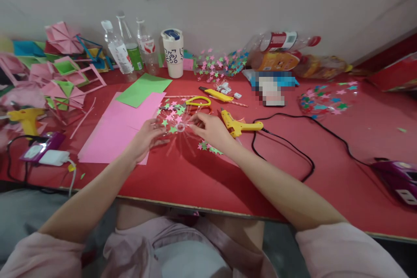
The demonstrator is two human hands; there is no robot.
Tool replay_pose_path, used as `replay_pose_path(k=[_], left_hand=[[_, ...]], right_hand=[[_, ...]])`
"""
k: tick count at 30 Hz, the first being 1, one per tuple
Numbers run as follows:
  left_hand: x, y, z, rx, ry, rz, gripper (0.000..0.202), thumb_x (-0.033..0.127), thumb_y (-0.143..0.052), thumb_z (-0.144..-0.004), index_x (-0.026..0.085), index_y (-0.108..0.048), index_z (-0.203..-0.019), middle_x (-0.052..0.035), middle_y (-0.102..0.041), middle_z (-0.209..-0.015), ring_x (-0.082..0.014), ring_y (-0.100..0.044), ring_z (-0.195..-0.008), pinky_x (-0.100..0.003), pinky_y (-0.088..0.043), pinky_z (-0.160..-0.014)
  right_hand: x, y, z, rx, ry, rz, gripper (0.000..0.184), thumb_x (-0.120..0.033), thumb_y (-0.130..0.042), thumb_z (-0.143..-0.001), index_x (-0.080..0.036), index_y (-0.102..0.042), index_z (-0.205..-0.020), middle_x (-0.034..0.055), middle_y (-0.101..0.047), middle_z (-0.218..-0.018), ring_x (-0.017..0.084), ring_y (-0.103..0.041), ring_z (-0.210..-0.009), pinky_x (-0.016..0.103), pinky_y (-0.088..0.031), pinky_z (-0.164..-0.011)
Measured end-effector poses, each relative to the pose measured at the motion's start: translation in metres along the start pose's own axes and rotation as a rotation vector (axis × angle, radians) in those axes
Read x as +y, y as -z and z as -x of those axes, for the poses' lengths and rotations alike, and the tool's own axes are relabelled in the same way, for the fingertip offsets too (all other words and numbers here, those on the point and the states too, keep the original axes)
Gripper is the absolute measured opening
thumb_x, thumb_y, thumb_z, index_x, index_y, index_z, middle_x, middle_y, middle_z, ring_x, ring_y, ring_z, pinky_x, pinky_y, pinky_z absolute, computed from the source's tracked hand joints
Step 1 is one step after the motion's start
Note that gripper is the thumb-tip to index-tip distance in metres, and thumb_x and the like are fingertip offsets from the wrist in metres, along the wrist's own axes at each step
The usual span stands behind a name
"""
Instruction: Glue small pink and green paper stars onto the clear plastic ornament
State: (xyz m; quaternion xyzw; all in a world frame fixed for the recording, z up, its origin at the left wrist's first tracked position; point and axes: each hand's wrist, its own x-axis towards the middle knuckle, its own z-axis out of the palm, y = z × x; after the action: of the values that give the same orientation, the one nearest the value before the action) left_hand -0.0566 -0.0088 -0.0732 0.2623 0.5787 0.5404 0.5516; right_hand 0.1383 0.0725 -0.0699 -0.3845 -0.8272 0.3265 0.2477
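Note:
My left hand (147, 135) and my right hand (210, 129) both grip a clear plastic bottle piece (177, 124) cut into fanned strips, with small pink and green paper stars stuck on it. It sits between the hands, just above the red table (202, 182). Its round neck faces me. A yellow glue gun (239, 126) lies right beside my right hand. Yellow scissors (198, 101) lie just behind the piece. Pink paper sheets (120, 128) lie under and left of my left hand.
A green sheet (143, 89), a white cup (173, 53) and clear bottles (122, 50) stand at the back. Folded paper shapes (61, 74) crowd the left. A black cord (293, 147) runs right to a purple power strip (399, 176). Another star-covered piece (325, 97) lies right.

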Motion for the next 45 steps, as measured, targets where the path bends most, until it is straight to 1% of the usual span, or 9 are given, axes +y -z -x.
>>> replay_pose_path(k=[4, 9, 16, 24, 32, 38, 40, 42, 45], left_hand=[[-0.007, -0.011, -0.014, 0.002, -0.033, 0.028, 0.017, 0.009, -0.055, -0.075, 0.018, -0.048, -0.089, -0.0028, -0.059, -0.09, -0.015, -0.065, -0.084, -0.038, -0.058, -0.081], [-0.007, -0.022, -0.038, -0.038, -0.084, 0.048, 0.009, 0.01, -0.05, -0.077, 0.018, -0.048, -0.08, -0.0012, -0.06, -0.081, -0.0127, -0.064, -0.078, -0.039, -0.056, -0.087], [0.002, -0.032, -0.063, -0.08, -0.114, -0.029, 0.016, 0.005, -0.048, -0.067, 0.016, -0.052, -0.077, -0.0003, -0.061, -0.077, -0.0119, -0.064, -0.07, -0.039, -0.055, -0.085], [0.007, -0.011, -0.058, -0.021, -0.261, -0.213, 0.026, 0.015, -0.064, -0.059, 0.019, -0.059, -0.085, -0.0006, -0.061, -0.092, -0.0142, -0.059, -0.08, -0.031, -0.051, -0.078], [0.019, -0.009, -0.053, -0.03, -0.439, -0.34, 0.033, 0.026, -0.067, -0.06, 0.019, -0.056, -0.091, -0.0044, -0.061, -0.101, -0.0217, -0.06, -0.102, -0.039, -0.044, -0.096], [0.022, -0.008, -0.056, -0.003, -0.491, -0.401, 0.031, 0.025, -0.067, -0.063, 0.02, -0.055, -0.092, -0.0036, -0.06, -0.098, -0.0209, -0.06, -0.097, -0.042, -0.046, -0.094], [0.023, -0.007, -0.056, 0.048, -0.57, -0.456, 0.03, 0.021, -0.067, -0.065, 0.02, -0.055, -0.092, -0.0037, -0.061, -0.101, -0.0207, -0.06, -0.1, -0.042, -0.046, -0.095], [0.025, -0.009, -0.049, 0.147, -0.717, -0.528, 0.031, 0.016, -0.067, -0.066, 0.021, -0.056, -0.094, -0.004, -0.06, -0.104, -0.0204, -0.059, -0.104, -0.04, -0.046, -0.094], [0.028, -0.024, -0.027, 0.164, -1.014, -0.607, 0.027, 0.014, -0.064, -0.073, 0.023, -0.057, -0.098, -0.002, -0.06, -0.099, -0.014, -0.059, -0.086, -0.031, -0.049, -0.08]], right_hand=[[0.002, 0.001, -0.001, 0.034, 0.001, 0.019, 0.007, -0.024, -0.054, -0.083, -0.019, -0.059, -0.081, 0.0022, -0.067, -0.079, 0.014, -0.059, -0.071, 0.026, -0.042, -0.068], [0.011, 0.007, 0.0, 0.068, -0.02, 0.057, 0.006, -0.023, -0.055, -0.081, -0.02, -0.06, -0.08, 0.0014, -0.067, -0.079, 0.014, -0.059, -0.069, 0.026, -0.042, -0.068], [0.018, 0.009, 0.004, 0.065, -0.044, 0.044, 0.008, -0.023, -0.054, -0.08, -0.02, -0.061, -0.08, 0.0007, -0.067, -0.077, 0.014, -0.06, -0.068, 0.026, -0.044, -0.067], [0.016, 0.015, 0.009, 0.07, -0.038, -0.027, 0.008, -0.018, -0.056, -0.077, -0.019, -0.059, -0.085, 0.0016, -0.069, -0.084, 0.014, -0.063, -0.073, 0.026, -0.048, -0.069], [0.013, 0.023, 0.013, 0.097, -0.02, -0.046, 0.011, -0.017, -0.055, -0.078, -0.02, -0.059, -0.088, 0.0029, -0.069, -0.087, 0.014, -0.064, -0.076, 0.028, -0.05, -0.072], [0.011, 0.031, 0.017, 0.125, -0.014, -0.067, 0.01, -0.018, -0.057, -0.078, -0.019, -0.059, -0.088, 0.0026, -0.069, -0.085, 0.013, -0.063, -0.073, 0.026, -0.049, -0.069], [0.012, 0.037, 0.019, 0.153, 0.004, -0.059, 0.01, -0.019, -0.056, -0.078, -0.019, -0.06, -0.088, 0.0016, -0.067, -0.081, 0.013, -0.061, -0.069, 0.025, -0.047, -0.066], [0.017, 0.045, 0.022, 0.185, 0.021, 0.02, 0.008, -0.021, -0.055, -0.079, -0.018, -0.061, -0.085, 0.0006, -0.065, -0.075, 0.012, -0.057, -0.064, 0.024, -0.043, -0.062], [0.029, 0.055, 0.028, 0.155, 0.057, 0.247, 0.009, -0.019, -0.053, -0.079, -0.018, -0.062, -0.077, 0.0014, -0.061, -0.072, 0.012, -0.053, -0.064, 0.025, -0.039, -0.062]])
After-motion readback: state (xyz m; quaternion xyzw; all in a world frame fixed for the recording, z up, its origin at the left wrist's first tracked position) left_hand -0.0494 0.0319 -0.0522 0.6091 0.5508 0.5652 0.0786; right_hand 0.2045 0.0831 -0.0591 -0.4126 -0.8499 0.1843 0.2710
